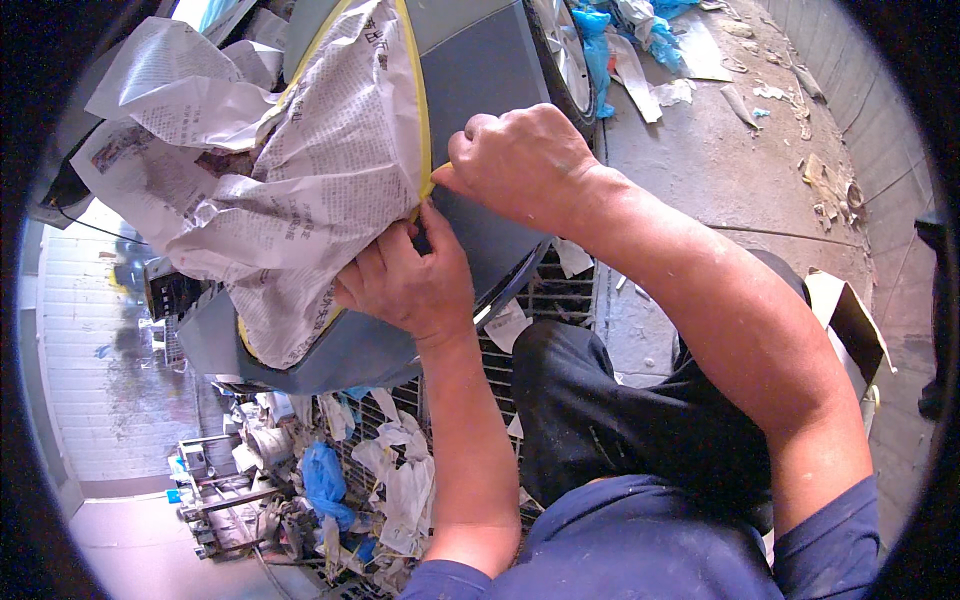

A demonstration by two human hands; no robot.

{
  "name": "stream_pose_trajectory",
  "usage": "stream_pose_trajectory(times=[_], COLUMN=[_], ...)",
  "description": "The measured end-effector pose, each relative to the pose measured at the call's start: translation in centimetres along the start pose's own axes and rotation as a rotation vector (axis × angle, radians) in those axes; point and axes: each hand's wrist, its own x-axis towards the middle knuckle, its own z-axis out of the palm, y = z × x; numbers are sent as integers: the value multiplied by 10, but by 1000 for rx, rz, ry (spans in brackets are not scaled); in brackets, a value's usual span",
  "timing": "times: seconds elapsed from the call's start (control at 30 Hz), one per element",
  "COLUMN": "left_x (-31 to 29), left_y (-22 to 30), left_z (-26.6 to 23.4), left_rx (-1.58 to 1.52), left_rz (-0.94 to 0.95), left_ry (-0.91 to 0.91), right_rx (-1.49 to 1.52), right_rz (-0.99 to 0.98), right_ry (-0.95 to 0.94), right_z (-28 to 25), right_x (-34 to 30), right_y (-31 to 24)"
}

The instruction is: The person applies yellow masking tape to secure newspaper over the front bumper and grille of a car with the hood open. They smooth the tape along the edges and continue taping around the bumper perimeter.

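Note:
Crumpled newspaper [330, 190] covers part of a grey car body panel [490, 90], edged with yellow masking tape [417, 85]. My right hand [525, 160] is closed in a fist at the panel's right side, pinching the tape where it sticks out from the newspaper's edge. Just below it, my left hand [410, 275] is closed at the lower right corner of the newspaper, with thumb and fingertips on the tape edge. Its curled fingers partly hide what they grip. The newspaper's left part stands up loose and folded.
Scraps of paper and blue plastic [325, 480] lie on a metal floor grating [565, 290]. A wheeled metal frame [215, 490] stands at the lower left. More plastic and paper litter [640, 40] lies at the upper right, near a wall [850, 90]. An open cardboard box [850, 320] is at my right.

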Motion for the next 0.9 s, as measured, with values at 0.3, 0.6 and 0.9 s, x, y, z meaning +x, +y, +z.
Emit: stream_pose_trajectory(times=[0.3, 0.6, 0.9], left_x=[-3, -6, -3], left_y=[21, 25, 37], left_z=[0, 1, 6], left_rx=[59, 48, -12], left_rz=[-215, -278, -379], left_ry=[-49, -73, -27], right_rx=[-52, -101, -64], right_rz=[-36, -77, -28], right_ry=[67, 74, 41], right_z=[0, 2, -1], right_x=[2, 9, 11], right_y=[-1, 1, -1])
